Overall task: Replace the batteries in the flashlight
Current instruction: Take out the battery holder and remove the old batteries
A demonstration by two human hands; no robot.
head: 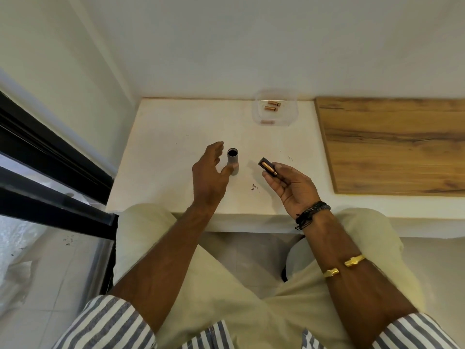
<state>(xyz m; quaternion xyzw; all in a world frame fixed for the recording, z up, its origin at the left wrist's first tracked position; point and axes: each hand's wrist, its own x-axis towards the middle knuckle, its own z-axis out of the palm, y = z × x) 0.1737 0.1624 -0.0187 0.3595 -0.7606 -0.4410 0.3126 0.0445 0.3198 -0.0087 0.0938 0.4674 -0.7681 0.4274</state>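
The grey flashlight body (232, 161) stands upright on the white table (176, 137), its open dark end facing up. My left hand (210, 172) is just left of it with fingers spread; the thumb tip touches the tube's lower side. My right hand (292, 186) holds a dark battery holder (268, 167) with a copper-coloured battery in it, right of the flashlight. A clear plastic container (276, 108) at the back of the table holds three copper-coloured batteries (271, 107).
A wooden board (392, 144) lies on the right part of the surface. Walls close in behind and to the left. A black window frame (50, 157) runs along the left. Small dark specks (254, 187) dot the tabletop. My knees sit under the front edge.
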